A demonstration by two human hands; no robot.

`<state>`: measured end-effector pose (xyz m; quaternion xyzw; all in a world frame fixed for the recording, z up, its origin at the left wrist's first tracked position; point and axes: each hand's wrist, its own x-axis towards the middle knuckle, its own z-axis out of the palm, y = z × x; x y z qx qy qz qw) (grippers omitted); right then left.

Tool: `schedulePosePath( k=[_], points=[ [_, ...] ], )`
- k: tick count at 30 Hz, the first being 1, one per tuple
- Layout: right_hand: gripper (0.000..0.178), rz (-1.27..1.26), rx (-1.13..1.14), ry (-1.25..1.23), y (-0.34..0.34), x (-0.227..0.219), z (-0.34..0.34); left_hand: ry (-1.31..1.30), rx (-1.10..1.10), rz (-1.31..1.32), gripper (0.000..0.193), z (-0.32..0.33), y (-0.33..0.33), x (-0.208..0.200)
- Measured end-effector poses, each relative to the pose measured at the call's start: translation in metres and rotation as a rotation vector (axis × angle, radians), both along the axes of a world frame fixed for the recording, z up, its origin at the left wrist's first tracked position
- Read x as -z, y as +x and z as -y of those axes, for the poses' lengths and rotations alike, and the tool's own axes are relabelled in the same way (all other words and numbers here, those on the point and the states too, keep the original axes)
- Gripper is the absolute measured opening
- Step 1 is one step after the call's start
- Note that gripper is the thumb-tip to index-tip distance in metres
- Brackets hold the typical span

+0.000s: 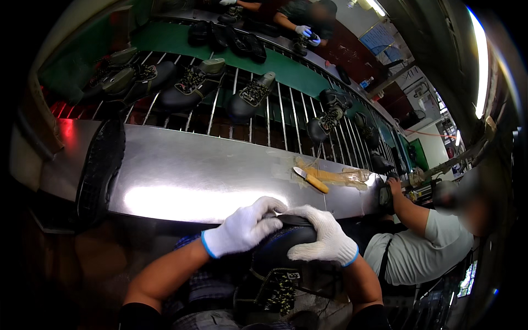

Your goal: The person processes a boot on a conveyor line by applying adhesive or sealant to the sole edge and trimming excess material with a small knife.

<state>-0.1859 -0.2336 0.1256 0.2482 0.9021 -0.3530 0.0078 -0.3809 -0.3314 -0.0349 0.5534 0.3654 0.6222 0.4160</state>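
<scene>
A black shoe (283, 247) sits toe-up above the person's lap, just off the near edge of the tabletop (181, 176). Both gloved hands have a closed grip on it: the left hand (245, 228) with bent fingers and thumb at the toe's edge, the right hand (323, 236) wrapped round the opposite side. The left fingertips' exact contact is hard to make out, and the shoe's heel end is lost in shadow. A small pale label (294, 275) shows near its speckled laces (279, 294), too small to read.

On the tabletop lie a yellow-handled knife (312, 180) and brown tape (344, 177); at left a dark shoe (100, 170) shows its sole edge. Beyond, more shoes (192, 85) stand on a rack of metal rods (283, 118), the leftmost dim and overlapping. A co-worker (423, 247) sits at right; another (308, 25), across the rack, is partly cut off. Writing on a bluish wall sheet (379, 41) is illegible.
</scene>
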Motion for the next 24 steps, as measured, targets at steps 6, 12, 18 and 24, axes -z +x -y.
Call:
schedulePosePath(
  k=[6,12,18,24],
  points=[
    [0.080,0.115,-0.011,-0.043,0.005,-0.006,0.001,-0.162,0.535,0.418,0.057,0.010,-0.014,0.017],
    [0.081,-0.117,-0.057,-0.017,0.014,0.015,-0.007,-0.148,0.399,0.031,0.091,0.040,-0.036,-0.006],
    [0.080,-0.183,0.017,-0.141,0.023,0.033,-0.014,-0.238,0.283,-0.182,0.088,0.059,-0.027,-0.028],
    [0.080,-0.197,0.042,-0.119,0.022,0.034,-0.007,-0.324,0.224,-0.192,0.093,0.071,-0.013,-0.035]
  ],
)
